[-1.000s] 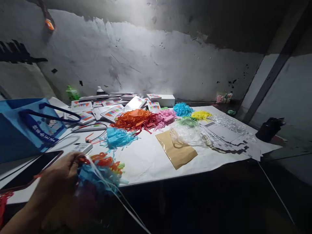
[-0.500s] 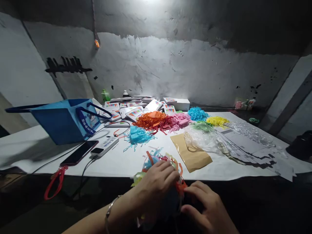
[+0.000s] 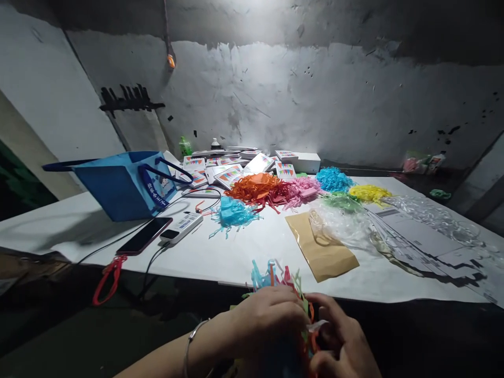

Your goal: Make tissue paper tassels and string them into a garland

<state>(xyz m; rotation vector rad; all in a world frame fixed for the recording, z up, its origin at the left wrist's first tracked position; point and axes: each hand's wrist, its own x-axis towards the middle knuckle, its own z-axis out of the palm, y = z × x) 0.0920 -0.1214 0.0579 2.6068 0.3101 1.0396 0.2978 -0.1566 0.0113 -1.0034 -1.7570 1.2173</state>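
A bundle of multicoloured paper strips, in blue, red, green and orange, is at the table's front edge, low in the view. My left hand, with a silver bracelet at the wrist, wraps over the bundle from the left. On the right side, my right hand has its fingers bent round orange and green strips and a small whitish piece. The lower part of the bundle is dark and mostly hidden by both hands.
The white-covered table holds a blue bag, phone, power bank, coloured shred piles, printed packets, a brown envelope, clear plastic and white sheets.
The view has shifted, so the table items sit further right. Both hands and the bundle are a little lower, and my right hand has come closer to my left, its fingers now more curled.
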